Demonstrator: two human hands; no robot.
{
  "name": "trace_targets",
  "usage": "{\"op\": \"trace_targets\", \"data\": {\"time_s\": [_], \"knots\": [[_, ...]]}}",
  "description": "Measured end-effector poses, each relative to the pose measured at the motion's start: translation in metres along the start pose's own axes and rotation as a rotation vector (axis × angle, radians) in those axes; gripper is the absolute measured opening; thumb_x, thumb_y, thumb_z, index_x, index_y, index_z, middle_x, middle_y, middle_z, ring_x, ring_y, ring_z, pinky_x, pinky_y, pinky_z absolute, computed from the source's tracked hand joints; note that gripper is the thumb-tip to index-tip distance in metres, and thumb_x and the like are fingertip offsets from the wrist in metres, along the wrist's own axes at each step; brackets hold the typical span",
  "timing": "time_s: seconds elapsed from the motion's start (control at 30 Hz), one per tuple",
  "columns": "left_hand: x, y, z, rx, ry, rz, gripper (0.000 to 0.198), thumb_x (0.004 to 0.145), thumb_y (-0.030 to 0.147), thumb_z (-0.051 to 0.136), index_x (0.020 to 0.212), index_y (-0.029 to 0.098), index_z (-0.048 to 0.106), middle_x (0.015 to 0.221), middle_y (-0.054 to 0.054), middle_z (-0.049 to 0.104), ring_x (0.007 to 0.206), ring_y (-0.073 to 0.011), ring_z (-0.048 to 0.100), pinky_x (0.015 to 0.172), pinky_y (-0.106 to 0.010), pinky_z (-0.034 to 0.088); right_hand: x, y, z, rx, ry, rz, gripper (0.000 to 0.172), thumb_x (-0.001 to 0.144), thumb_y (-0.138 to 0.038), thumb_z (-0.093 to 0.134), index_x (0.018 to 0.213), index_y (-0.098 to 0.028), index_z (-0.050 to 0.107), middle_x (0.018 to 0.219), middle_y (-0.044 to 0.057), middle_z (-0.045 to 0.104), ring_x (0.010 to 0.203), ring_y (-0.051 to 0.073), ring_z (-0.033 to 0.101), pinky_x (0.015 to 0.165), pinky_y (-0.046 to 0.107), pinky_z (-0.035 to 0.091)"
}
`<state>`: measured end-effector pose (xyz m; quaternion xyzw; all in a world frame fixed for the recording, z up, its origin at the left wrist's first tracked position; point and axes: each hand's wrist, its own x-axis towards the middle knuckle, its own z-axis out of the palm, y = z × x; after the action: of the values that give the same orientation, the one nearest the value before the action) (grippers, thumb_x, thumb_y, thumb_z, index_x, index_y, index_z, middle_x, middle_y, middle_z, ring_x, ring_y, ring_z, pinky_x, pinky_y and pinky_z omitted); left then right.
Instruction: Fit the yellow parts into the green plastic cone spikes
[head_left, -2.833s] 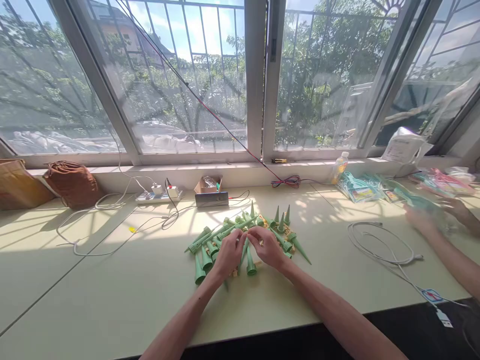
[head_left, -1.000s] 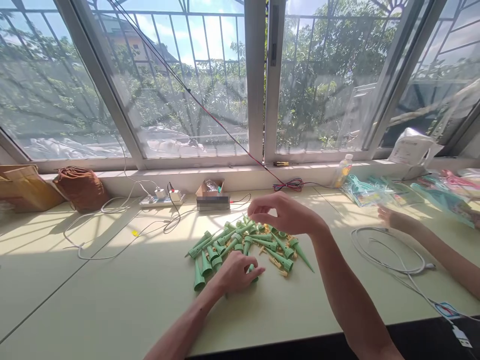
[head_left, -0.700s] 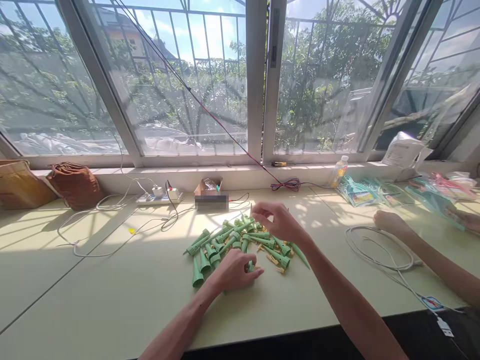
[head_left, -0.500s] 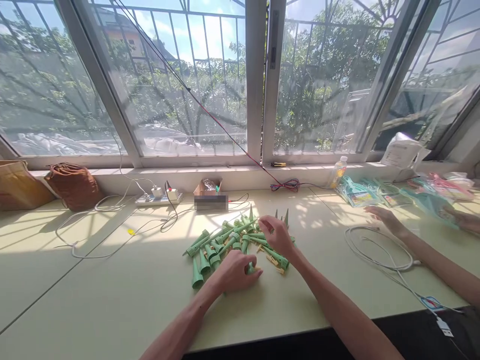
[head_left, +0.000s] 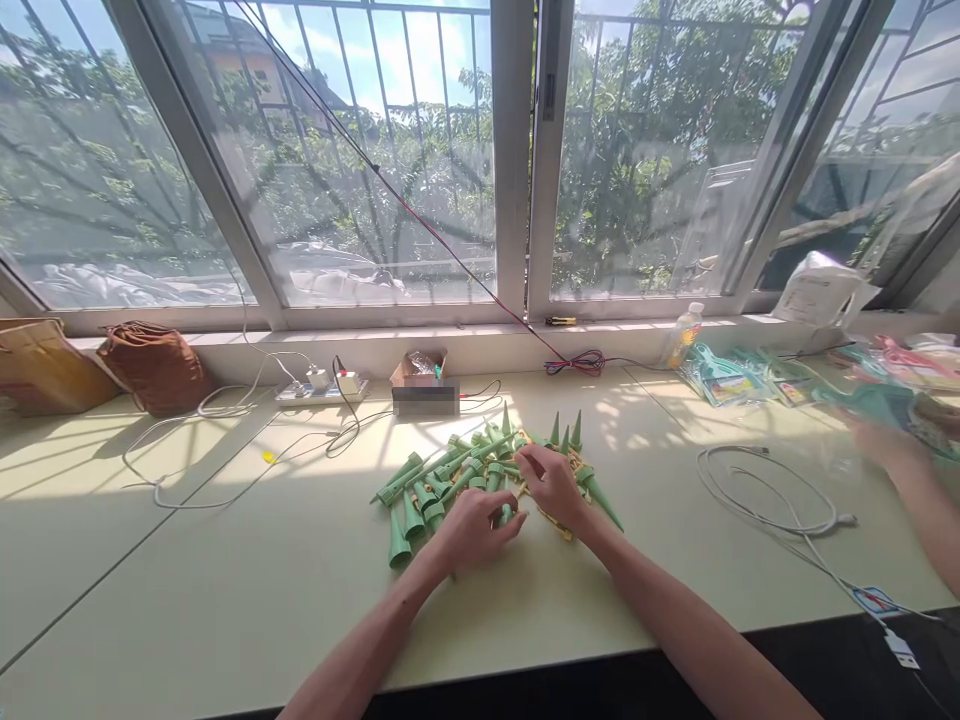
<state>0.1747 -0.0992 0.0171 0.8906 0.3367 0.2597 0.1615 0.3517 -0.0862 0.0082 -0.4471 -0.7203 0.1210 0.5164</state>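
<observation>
Left hand [head_left: 472, 525] pinches a green spike [head_left: 504, 513], its direction hidden; right hand [head_left: 553, 483] grip unclear.

Home-style piecework bench by barred windows [head_left: 420, 160], green plastic spikes [head_left: 420, 490] heaped, packaged goods [head_left: 720, 380], power strip [head_left: 322, 390]

Green spikes [head_left: 420, 487] — pale yellow-green table [head_left: 225, 580].

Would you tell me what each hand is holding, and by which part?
The left hand seems to grip a green spike, mostly hidden by that hand; which part is unclear. Whether the right hand, on the pile, pinches anything cannot be told.
</observation>
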Motion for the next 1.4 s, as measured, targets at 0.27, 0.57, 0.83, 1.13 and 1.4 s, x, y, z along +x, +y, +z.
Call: {"op": "trace_targets", "data": {"time_s": [0.27, 0.57, 0.83, 1.13, 1.4], "knots": [[0.005, -0.002, -0.005, -0.228, 0.090, -0.106, 0.025, 0.090, 0.034, 0.054, 0.081, 0.015, 0.065, 0.048, 0.007, 0.037, 0.045, -0.0075, 0.028, 0.048, -0.021, 0.024, -0.001, -0.005, 0.001, 0.034, -0.004, 0.000, 0.026, 0.097, -0.030, 0.044, 0.081, -0.017, 0.058, 0.064, -0.001, 0.054, 0.055, 0.011, 0.046, 0.055, 0.022, 0.036], [0.009, -0.007, -0.005, -0.557, 0.237, -0.316, 0.032, 0.088, 0.047, 0.057, 0.092, 0.016, 0.064, 0.050, 0.005, 0.047, 0.041, -0.0095, 0.043, 0.042, -0.021, 0.034, 0.001, -0.006, -0.001, 0.043, 0.116, 0.046, 0.022, 0.096, -0.031, 0.047, 0.086, -0.018, 0.060, 0.068, 0.000, 0.058, 0.056, 0.012, 0.051, 0.058, 0.022, 0.041], [0.010, -0.006, -0.008, -0.398, 0.389, -0.354, 0.029, 0.090, 0.045, 0.055, 0.098, 0.018, 0.062, 0.058, 0.003, 0.054, 0.044, -0.0114, 0.051, 0.047, -0.023, 0.040, 0.000, -0.007, 0.001, 0.051, 0.129, 0.043, 0.019, 0.095, -0.032, 0.049, 0.087, -0.018, 0.061, 0.070, 0.001, 0.062, 0.055, 0.012, 0.052, 0.056, 0.023, 0.042], [0.009, -0.009, -0.006, -0.370, 0.414, -0.329, 0.033, 0.091, 0.042, 0.053, 0.118, 0.024, 0.049, 0.074, 0.003, 0.055, 0.047, -0.0098, 0.052, 0.045, -0.021, 0.040, -0.001, -0.012, 0.002, 0.086, 0.083, 0.046, 0.020, 0.095, -0.032, 0.048, 0.088, -0.018, 0.061, 0.071, 0.001, 0.062, 0.056, 0.013, 0.052, 0.056, 0.023, 0.043], [0.009, -0.009, -0.003, -0.380, 0.430, -0.349, 0.047, 0.090, 0.041, 0.056, 0.130, 0.027, 0.037, 0.081, 0.003, 0.053, 0.046, -0.0072, 0.048, 0.045, -0.020, 0.039, -0.002, -0.013, 0.002, 0.094, 0.059, 0.032, 0.017, 0.094, -0.031, 0.049, 0.090, -0.018, 0.060, 0.071, 0.001, 0.060, 0.055, 0.012, 0.049, 0.056, 0.023, 0.042]]}}
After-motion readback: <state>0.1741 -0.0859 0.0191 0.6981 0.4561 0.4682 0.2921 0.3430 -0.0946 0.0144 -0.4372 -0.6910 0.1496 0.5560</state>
